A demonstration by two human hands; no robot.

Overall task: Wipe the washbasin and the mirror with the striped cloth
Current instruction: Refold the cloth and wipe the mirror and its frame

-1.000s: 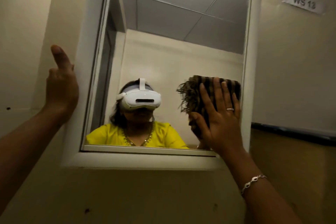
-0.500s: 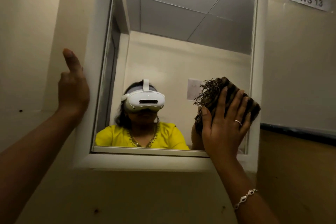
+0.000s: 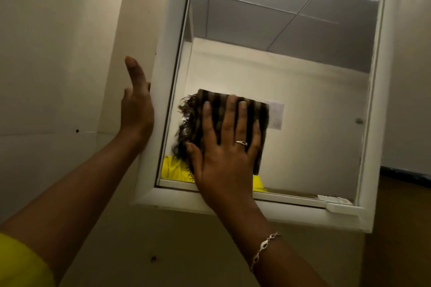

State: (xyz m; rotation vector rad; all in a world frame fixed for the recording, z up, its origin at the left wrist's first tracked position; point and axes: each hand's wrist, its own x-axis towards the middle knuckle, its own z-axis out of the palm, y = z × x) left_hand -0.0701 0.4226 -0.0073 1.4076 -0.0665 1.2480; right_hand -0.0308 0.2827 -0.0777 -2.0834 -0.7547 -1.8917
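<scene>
Fingers spread flat, the right hand [image 3: 224, 151] presses the soft, light cloth [image 3: 261, 111] to the mirror [image 3: 279, 53] near its lower left corner, probably best held under a broad palm, while the left hand [image 3: 136, 112], fingers straight, braces the frame [image 3: 163, 77].

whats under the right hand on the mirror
The striped cloth, pressed flat on the mirror by the right hand, fingers straight; its fringe shows at the left. The glass behind the cloth is covered, so its state cannot be seen.

Washroom, framed mirror [image 3: 291, 65], plain cream wall [image 3: 58, 53]
</scene>
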